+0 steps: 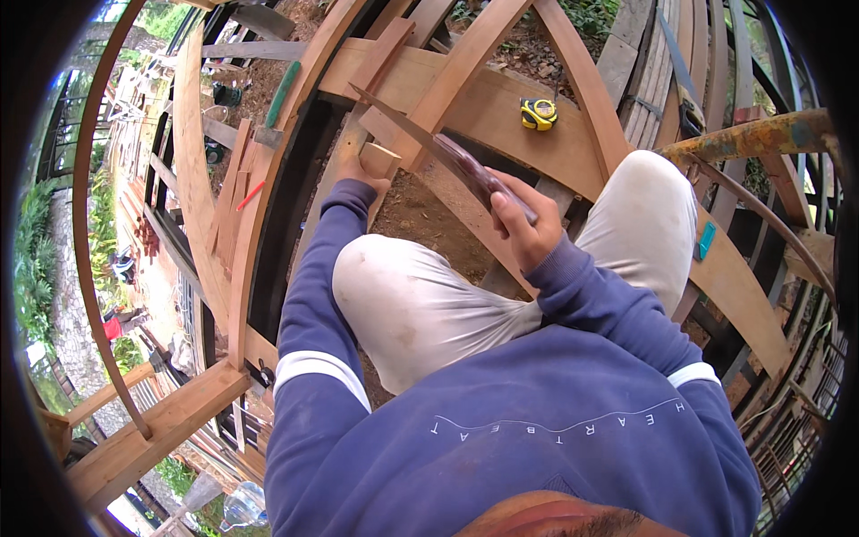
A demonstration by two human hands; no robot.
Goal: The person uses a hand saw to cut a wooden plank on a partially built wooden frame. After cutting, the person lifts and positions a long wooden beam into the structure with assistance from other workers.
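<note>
White capital letters (560, 438) are shown upside down across the blue sweatshirt (528, 380). On the yellow tape measure (538, 114), no marking can be read.

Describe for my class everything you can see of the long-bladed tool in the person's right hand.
The long-bladed tool has a slim, dark blade narrowing to a tip at the upper left, and a thicker, glossy, reddish-brown rear section, possibly wood. It slants up and leftward, pointing away from the person. The right hand is closed around its near end. In this view the blade crosses timber; whether they touch cannot be told.
</note>
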